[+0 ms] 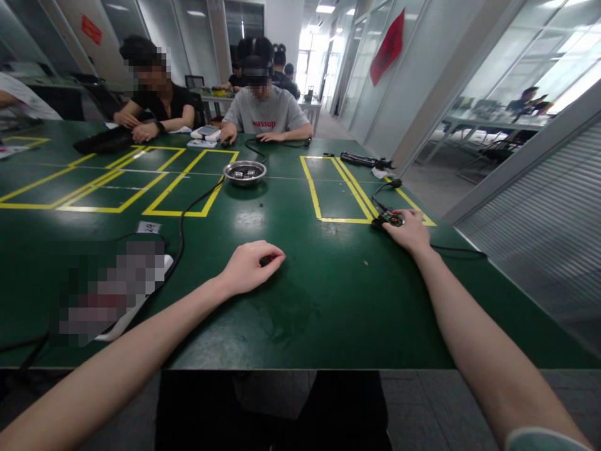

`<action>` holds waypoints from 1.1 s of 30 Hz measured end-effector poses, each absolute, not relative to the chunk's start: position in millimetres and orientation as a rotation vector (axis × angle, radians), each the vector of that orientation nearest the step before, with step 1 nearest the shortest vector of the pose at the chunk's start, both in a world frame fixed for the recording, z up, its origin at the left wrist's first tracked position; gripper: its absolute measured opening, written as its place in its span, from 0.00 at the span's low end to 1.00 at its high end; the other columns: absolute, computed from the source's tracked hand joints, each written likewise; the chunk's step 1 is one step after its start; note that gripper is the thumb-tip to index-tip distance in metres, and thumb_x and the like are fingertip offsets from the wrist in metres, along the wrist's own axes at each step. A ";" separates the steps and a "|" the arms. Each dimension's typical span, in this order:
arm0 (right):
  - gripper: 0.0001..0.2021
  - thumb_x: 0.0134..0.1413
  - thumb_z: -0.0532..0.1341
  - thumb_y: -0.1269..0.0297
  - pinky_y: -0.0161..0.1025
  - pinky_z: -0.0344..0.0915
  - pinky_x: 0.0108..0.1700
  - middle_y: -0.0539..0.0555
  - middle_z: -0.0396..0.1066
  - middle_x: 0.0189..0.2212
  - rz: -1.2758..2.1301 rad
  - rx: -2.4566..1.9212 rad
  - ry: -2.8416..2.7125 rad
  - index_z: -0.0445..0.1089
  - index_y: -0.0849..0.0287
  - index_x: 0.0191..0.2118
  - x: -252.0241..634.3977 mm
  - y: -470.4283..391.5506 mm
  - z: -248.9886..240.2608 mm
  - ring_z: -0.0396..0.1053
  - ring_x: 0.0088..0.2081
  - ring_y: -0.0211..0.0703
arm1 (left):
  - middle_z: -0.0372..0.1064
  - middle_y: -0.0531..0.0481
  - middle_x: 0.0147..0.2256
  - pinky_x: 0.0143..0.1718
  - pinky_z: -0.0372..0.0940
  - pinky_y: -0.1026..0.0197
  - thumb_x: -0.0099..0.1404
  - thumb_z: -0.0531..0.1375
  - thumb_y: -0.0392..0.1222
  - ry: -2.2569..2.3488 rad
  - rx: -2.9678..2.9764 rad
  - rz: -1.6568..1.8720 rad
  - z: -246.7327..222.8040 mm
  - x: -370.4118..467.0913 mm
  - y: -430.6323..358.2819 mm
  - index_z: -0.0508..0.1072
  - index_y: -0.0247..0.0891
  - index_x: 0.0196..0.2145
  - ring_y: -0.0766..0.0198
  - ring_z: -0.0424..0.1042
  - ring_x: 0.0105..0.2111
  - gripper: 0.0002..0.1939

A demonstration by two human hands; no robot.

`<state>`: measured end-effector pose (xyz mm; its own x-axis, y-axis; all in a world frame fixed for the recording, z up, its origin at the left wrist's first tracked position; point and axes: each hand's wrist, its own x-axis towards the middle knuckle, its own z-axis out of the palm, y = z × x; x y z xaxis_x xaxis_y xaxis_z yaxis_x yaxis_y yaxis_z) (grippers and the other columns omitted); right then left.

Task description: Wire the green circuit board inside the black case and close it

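My left hand [253,266] rests over the middle of the green table [300,332], thumb and fingertips pressed together; whether something tiny sits between them is too small to tell. Out to the right, my right hand [409,230] has its thumb and fingers around a small dark device with exposed circuit parts [390,219], at the near right end of the yellow tape marks. A black cable with a plug [395,183] lies just behind that device. Beyond my left hand stands a round metal bowl [245,174] holding several small metallic pieces.
A white-edged object, mostly blurred out [117,294], lies by my left forearm, with a black cable [182,232] running towards the bowl. A folded black tripod-like item [366,161] lies at the back right. Two people sit across the table, near a white device [205,134].
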<state>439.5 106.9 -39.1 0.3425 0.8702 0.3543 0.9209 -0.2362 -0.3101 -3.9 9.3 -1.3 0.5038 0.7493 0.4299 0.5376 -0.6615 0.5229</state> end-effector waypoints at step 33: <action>0.19 0.62 0.66 0.63 0.44 0.72 0.58 0.58 0.78 0.55 0.589 -0.637 -2.461 0.74 0.55 0.58 260.2 16.4 -12.0 0.77 0.56 0.50 | 0.72 0.43 0.58 0.63 0.63 0.45 0.58 0.61 0.31 0.802 2.593 0.698 -2.2 -8.6 13.1 0.70 0.42 0.61 0.50 0.70 0.59 0.32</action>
<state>260.2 16.4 -12.0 -0.7507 0.5431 0.3760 0.3139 0.7941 -0.5204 -8.6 13.1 -2.2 0.7205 0.5972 0.3524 0.4318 -0.7840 0.4459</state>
